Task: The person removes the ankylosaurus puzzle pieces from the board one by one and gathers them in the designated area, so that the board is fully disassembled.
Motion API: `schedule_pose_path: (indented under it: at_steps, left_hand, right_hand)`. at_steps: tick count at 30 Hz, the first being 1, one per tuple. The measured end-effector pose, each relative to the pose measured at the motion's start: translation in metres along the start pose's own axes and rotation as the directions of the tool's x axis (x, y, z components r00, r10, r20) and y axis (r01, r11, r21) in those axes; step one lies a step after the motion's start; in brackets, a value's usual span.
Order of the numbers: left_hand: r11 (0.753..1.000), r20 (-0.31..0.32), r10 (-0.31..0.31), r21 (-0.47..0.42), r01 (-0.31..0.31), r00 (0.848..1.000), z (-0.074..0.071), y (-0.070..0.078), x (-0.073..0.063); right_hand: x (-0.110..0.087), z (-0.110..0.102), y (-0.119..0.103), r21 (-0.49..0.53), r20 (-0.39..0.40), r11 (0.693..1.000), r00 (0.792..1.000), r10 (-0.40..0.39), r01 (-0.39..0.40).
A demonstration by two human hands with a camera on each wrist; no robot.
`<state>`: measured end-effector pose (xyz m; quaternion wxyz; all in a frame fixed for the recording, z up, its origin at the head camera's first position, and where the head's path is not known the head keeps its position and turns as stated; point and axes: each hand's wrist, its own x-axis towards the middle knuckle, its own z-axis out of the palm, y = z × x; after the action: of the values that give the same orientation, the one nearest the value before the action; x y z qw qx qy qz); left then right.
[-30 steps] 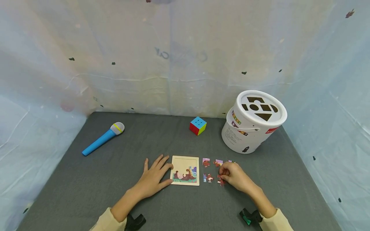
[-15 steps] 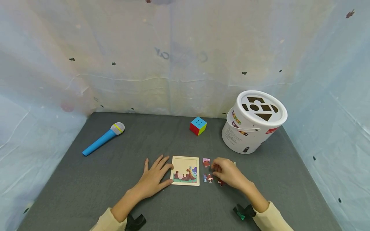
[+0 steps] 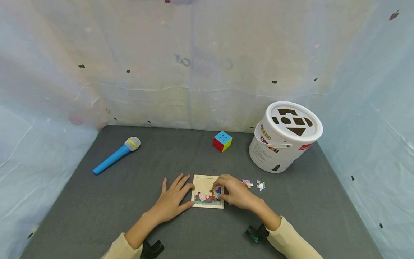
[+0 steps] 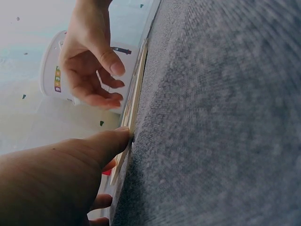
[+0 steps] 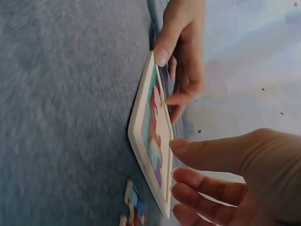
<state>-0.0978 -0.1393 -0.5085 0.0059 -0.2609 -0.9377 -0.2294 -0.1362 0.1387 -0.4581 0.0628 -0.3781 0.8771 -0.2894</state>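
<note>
My left hand (image 3: 171, 201) lies with fingers spread at the left side of a small wooden puzzle board (image 3: 201, 181). Its thumb and index finger rest at the board's rim, as the right wrist view confirms. Brown, green and purple puzzle pieces (image 3: 207, 198) fill the bottom and right part of the board. Over the board's right side hovers my right hand (image 3: 236, 192), fingers loosely bent, thumb apart from them. Nothing shows between its fingertips in either wrist view. Two loose puzzle pieces (image 3: 260, 185) lie right of it; others (image 5: 135, 200) are partly hidden below the hand.
A blue toy microphone (image 3: 116, 156) lies at the left. Behind the board stands a colourful puzzle cube (image 3: 222, 141). At the back right is a white bucket (image 3: 275, 154) with shape cut-outs in its lid. Pale sheeting (image 3: 194, 90) surrounds the grey table (image 3: 161, 154).
My right hand has moved left from the loose puzzle pieces to over the board, uncovering the two farther right. My left hand has stayed at the board's edge.
</note>
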Motion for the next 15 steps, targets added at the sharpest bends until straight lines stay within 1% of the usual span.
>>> schedule_pose_path:
  at_steps: [3,6,15]
  left_hand:
    - [1.0,0.0,0.0,0.007,0.0,1.0,0.0,0.0,0.0]
    - [1.0,-0.001,-0.002,0.012,0.002,1.0,0.001,0.0,0.0]
    - [1.0,-0.003,0.0,0.009,0.0,1.0,0.001,0.0,0.001]
  right_hand:
    - [0.004,0.004,-0.003,-0.02,0.012,1.0,1.0,-0.014,0.014]
    - [0.007,0.008,-0.005,-0.026,0.007,0.999,1.0,-0.026,0.026]
    - [0.009,0.015,-0.006,-0.02,0.011,1.0,1.0,-0.024,0.024]
